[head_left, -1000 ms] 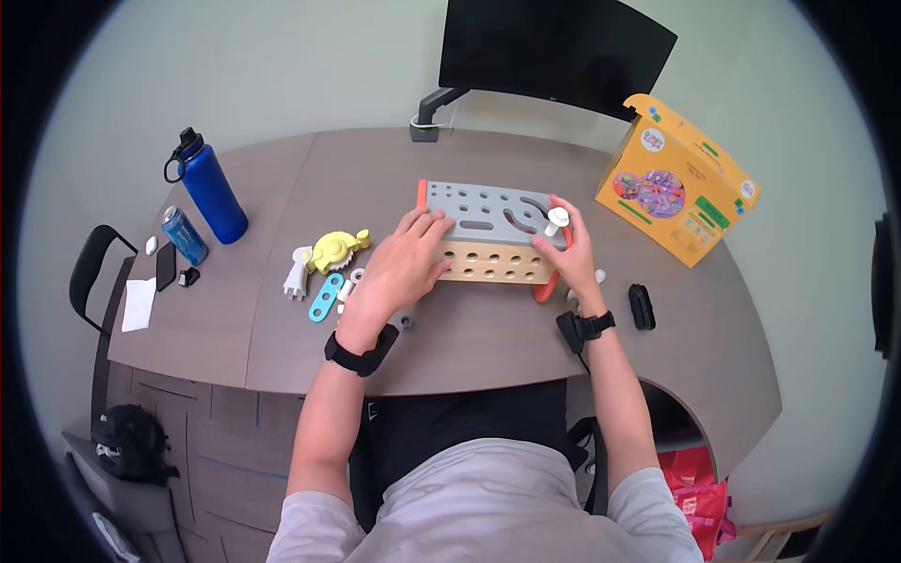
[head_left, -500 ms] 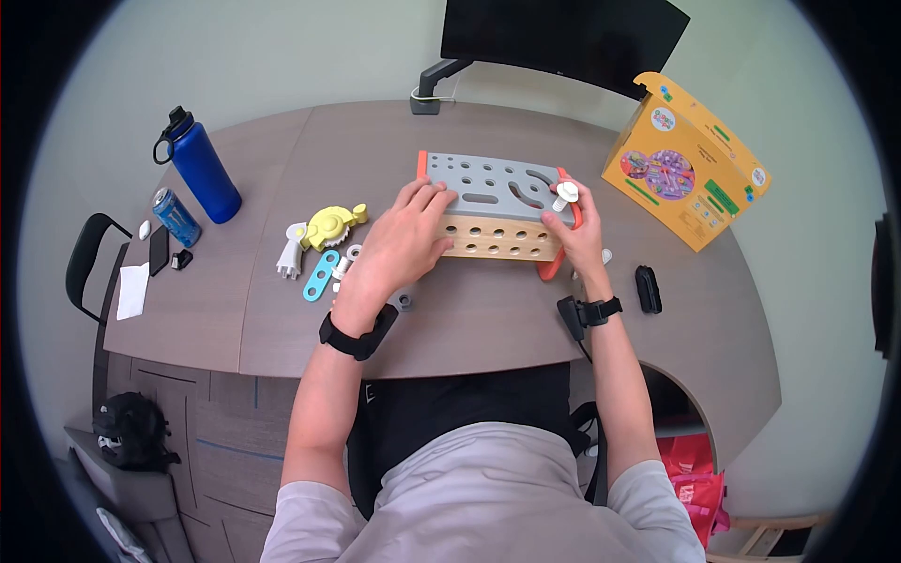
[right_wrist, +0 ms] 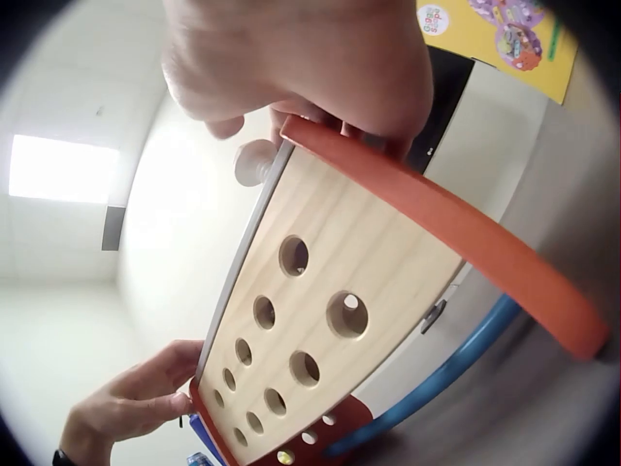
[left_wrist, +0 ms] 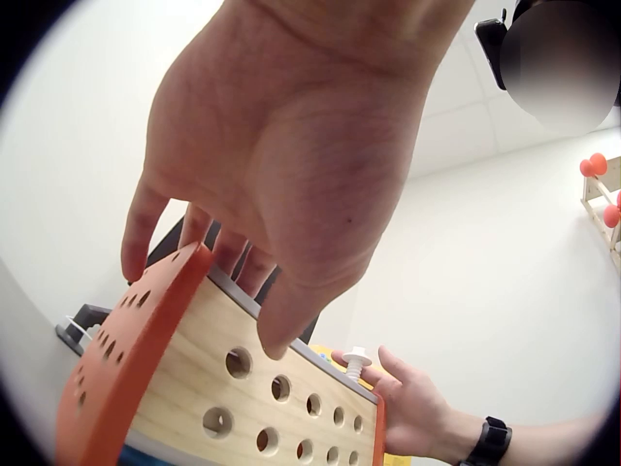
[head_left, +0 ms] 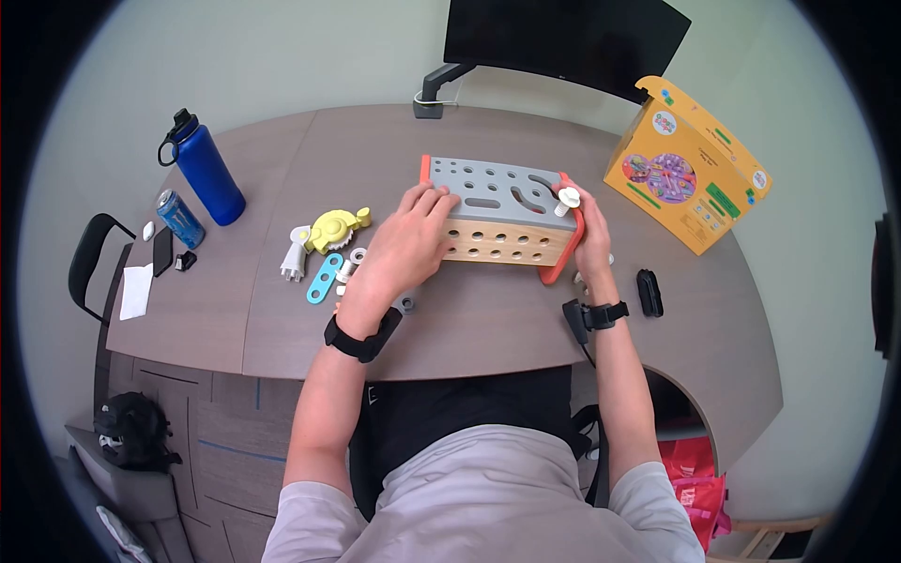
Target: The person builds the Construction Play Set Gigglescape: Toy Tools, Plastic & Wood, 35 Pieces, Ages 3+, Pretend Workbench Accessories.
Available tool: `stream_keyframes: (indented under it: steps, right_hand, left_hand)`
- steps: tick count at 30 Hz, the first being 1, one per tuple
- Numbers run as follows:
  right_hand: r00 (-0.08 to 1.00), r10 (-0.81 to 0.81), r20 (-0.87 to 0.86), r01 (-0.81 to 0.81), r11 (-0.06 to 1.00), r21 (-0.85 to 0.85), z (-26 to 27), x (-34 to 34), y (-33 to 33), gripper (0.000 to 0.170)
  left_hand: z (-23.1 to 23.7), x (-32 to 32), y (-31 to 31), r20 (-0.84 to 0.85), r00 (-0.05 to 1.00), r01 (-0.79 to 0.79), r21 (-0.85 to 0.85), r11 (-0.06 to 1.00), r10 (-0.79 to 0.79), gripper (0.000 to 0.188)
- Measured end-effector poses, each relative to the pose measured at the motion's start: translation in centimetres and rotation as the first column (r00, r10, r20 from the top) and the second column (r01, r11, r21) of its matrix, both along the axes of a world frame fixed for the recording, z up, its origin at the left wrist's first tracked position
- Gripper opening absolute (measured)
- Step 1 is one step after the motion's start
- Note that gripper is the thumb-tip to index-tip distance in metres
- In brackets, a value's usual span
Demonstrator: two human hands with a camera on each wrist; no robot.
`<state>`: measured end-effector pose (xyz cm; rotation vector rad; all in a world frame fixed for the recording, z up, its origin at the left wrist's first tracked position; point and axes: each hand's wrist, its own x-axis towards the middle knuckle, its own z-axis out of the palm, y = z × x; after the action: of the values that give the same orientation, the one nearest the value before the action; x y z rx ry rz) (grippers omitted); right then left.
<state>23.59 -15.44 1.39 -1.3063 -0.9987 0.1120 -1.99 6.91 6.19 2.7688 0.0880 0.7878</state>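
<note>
The toy workbench (head_left: 497, 229) has a grey perforated top, wooden front and red end panels. My left hand (head_left: 405, 246) grips its left end; in the left wrist view the thumb lies against the wooden front (left_wrist: 194, 364) and the fingers reach over the top edge. At the other end, my right hand (head_left: 591, 242) holds the red end panel (right_wrist: 437, 209) from outside. A white bolt (head_left: 568, 199) stands tilted in the top near that hand. Left of the workbench lie a yellow toy saw (head_left: 332, 230), a teal strip (head_left: 325, 279) and small white parts.
A blue bottle (head_left: 208, 175), a can (head_left: 180, 220) and a phone (head_left: 162, 251) occupy the table's left side. A yellow box (head_left: 690, 169) stands at the back right, near the monitor (head_left: 563, 42). A black case (head_left: 649, 293) lies at right.
My right thumb and fingers have shifted from beside the white bolt to the red end panel. The workbench's right end has turned slightly toward me. My left hand keeps its hold.
</note>
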Motion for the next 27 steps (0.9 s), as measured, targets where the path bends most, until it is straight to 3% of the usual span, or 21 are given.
stream_keyframes:
  steps: [2,5,9,14,18,21,27]
  right_hand:
    - [0.97,0.086,-0.227,-0.06,0.991,0.117,-0.2,0.1,-0.1,0.056]
    - [0.973,0.096,-0.211,-0.071,0.99,0.122,-0.2,0.7,-0.1,0.042]
    - [0.973,0.03,-0.231,-0.02,0.999,0.047,-0.2,0.6,0.1,0.039]
    - [1.0,-0.017,-0.025,0.017,0.999,-0.031,1.3,-1.4,0.2,0.045]
    - [0.999,-0.01,-0.053,0.01,1.0,0.003,1.7,-1.8,0.3,0.049]
    - [0.999,-0.044,-0.021,0.042,0.993,-0.108,0.8,-0.5,0.2,0.05]
    - [0.991,-0.09,0.102,0.099,0.991,-0.089,0.7,-1.3,0.5,0.039]
  left_hand:
    - [-0.2,0.2,0.2,0.002,1.0,-0.002,0.005,1.0,0.002,0.057]
    - [-0.2,0.2,0.2,0.008,1.0,-0.004,0.02,1.0,0.004,0.057]
    - [-0.2,0.2,0.0,0.013,1.0,-0.016,0.024,1.0,0.016,0.057]
    - [-0.2,0.1,-0.1,0.016,1.0,-0.012,0.025,1.0,0.012,0.057]
    - [-0.2,0.2,-0.1,0.02,1.0,-0.006,0.023,1.0,0.006,0.058]
    - [-0.2,0.1,-0.1,0.02,1.0,-0.004,0.019,1.0,0.004,0.058]
    - [-0.3,0.1,-0.2,0.032,0.999,-0.008,0.016,1.0,0.007,0.059]
